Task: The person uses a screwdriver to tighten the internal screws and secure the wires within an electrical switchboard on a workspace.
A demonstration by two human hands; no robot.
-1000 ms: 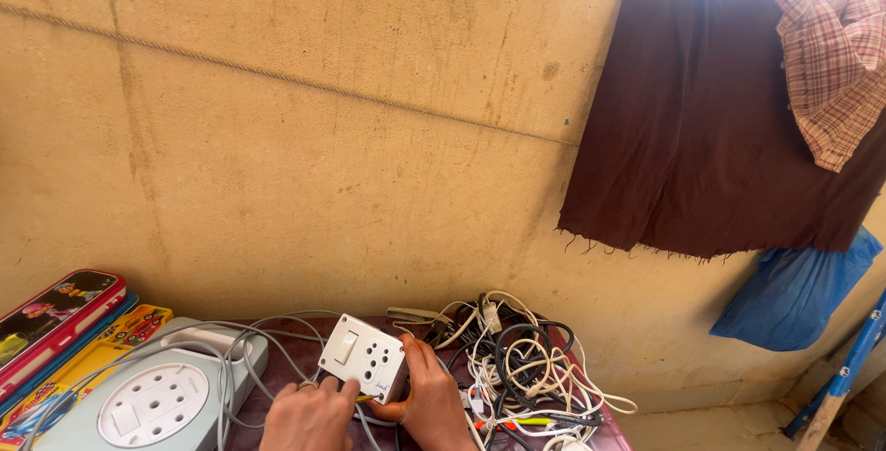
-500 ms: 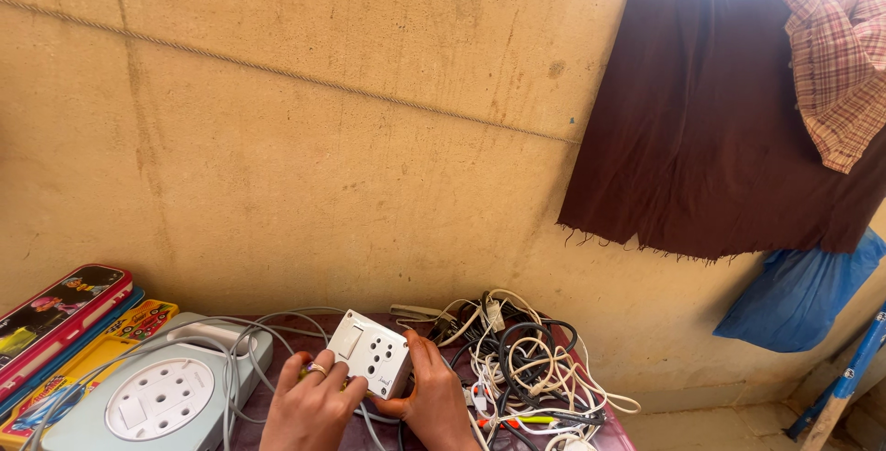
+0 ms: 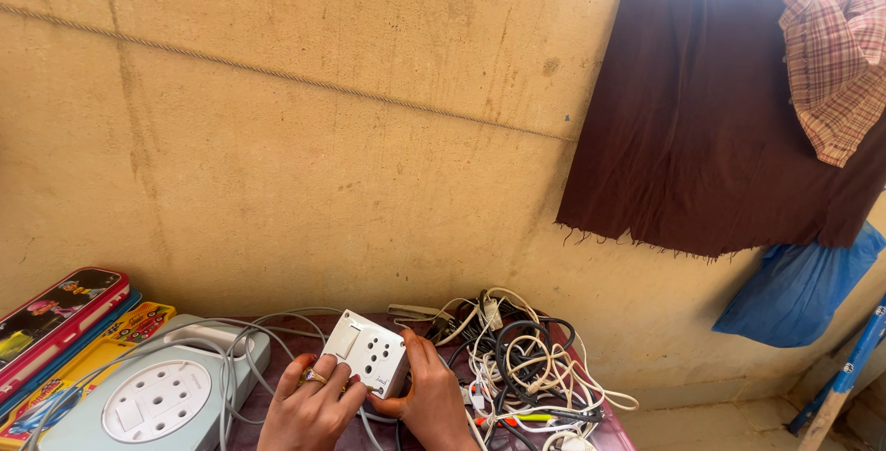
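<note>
Both hands hold a small white switch-and-socket box [image 3: 365,352] above a dark red table [image 3: 614,433]. My left hand [image 3: 307,407], with a ring on one finger, grips its lower left side. My right hand [image 3: 430,396] holds its right edge, thumb on the front. A grey wire runs from the box toward the left. The box is tilted, its face with a rocker switch and several pin holes turned up toward me.
A pale blue-grey extension reel with a round white socket [image 3: 159,396] lies at left, beside colourful pencil boxes [image 3: 57,312]. A tangle of cables [image 3: 524,363] lies at right. Behind is a tan wall [image 3: 323,137] with hanging brown cloth [image 3: 701,128], checked shirt [image 3: 835,49] and blue bag [image 3: 798,289].
The view has risen slightly. The box and both hands sit a little lower and to the right; the left hand's fingers now wrap further up the box.
</note>
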